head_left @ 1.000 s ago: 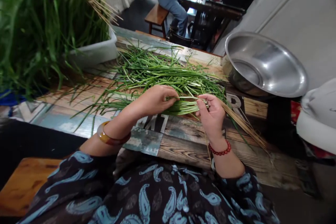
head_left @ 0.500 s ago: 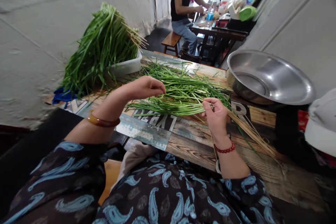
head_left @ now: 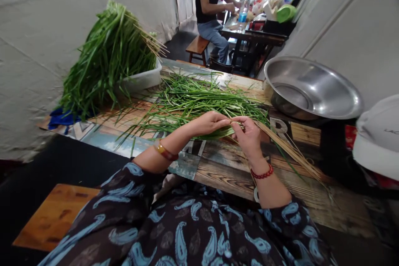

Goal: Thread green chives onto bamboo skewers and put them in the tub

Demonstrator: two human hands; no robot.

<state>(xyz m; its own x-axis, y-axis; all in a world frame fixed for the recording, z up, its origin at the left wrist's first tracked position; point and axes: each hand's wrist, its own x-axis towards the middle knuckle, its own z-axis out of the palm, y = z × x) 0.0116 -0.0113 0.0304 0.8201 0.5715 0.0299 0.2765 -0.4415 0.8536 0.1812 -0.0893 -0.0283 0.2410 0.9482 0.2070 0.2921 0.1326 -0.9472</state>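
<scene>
Long green stalks (head_left: 199,97) lie in a loose heap on the patchwork wooden table (head_left: 224,170). My right hand (head_left: 249,135) is closed on the pale ends of a small bunch of them, the leaves trailing left. Thumb and fingers pinched, my left hand (head_left: 215,124) meets it at those ends; what the left fingertips grip is too small to make out. Thin straw-coloured strips (head_left: 289,149) run from beside my right hand toward the table's right side.
At the left, a white tub (head_left: 141,79) carries a tall pile of tied greens (head_left: 109,50). To the right are a steel basin (head_left: 314,87) and a white cap (head_left: 378,137). A person (head_left: 212,8) sits at a farther table.
My left hand has moved right, from above the leaves to the stalk ends at my right hand. The whole view has shifted slightly.
</scene>
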